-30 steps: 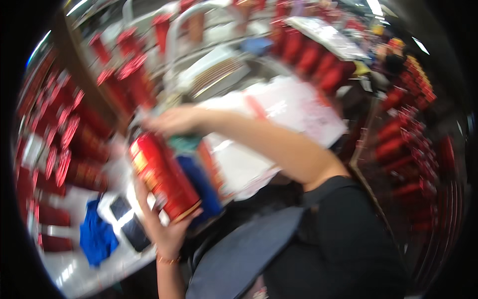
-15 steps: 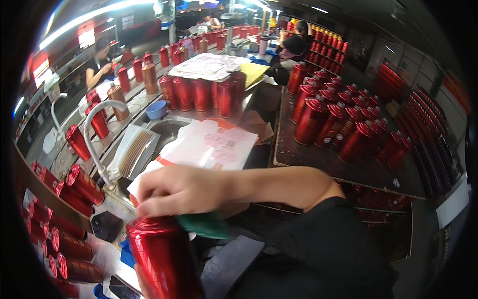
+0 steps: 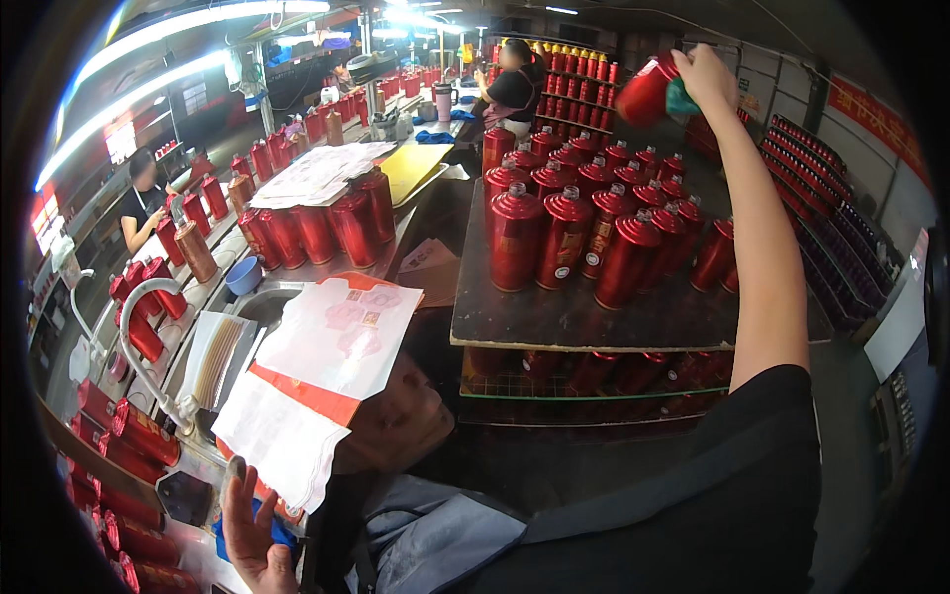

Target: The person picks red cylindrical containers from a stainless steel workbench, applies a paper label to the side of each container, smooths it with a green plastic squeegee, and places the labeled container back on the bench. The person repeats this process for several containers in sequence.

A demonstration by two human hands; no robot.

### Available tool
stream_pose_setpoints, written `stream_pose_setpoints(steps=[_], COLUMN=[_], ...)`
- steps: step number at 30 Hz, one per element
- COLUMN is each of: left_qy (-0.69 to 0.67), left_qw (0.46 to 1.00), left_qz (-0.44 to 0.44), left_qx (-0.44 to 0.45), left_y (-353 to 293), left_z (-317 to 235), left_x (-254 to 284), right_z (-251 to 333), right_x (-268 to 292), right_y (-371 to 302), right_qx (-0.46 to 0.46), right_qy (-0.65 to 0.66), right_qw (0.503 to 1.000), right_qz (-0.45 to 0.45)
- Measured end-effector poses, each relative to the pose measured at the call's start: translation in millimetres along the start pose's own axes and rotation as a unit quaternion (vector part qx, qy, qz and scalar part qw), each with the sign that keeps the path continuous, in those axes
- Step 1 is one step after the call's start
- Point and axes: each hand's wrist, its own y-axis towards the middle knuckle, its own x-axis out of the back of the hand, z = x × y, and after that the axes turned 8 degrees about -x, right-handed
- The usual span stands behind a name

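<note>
Clamping red bottle point(image 3: 645, 94) in right grip point(image 3: 708, 79), with left grip point(image 3: 251, 535) spread near papers point(image 3: 277, 436), room along tabletop point(image 3: 594, 327) edge

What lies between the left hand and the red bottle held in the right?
In the head view, from the left hand toward the held red bottle: white sheets, then a dark table crowded with standing red bottles.

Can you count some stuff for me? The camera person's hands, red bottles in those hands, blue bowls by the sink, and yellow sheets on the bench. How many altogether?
Hands: 2 (left hand and right hand)
Red bottle in the right hand: 1
Blue bowl by the sink: 1
Yellow sheet on the bench: 1
Total: 5
</note>
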Motion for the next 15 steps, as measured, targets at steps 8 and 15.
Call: stream_pose_setpoints(steps=[8, 15], left_qy=[0.034, 0.151], left_qw=[0.995, 0.981], left_qz=[-0.006, -0.009], left_qx=[0.091, 0.118], left_y=[-2.4, 25.4], left_z=[6.5, 2.6], left_x=[5.0, 4.4], right_z=[-151.2, -216.0], right_x=[-83.4, -154.5], right_y=[22.4, -13.9], right_qx=[-0.128, -0.145], right_qy=[-0.138, -0.232], right_qw=[0.981, 0.946], right_qz=[0.055, 0.172])
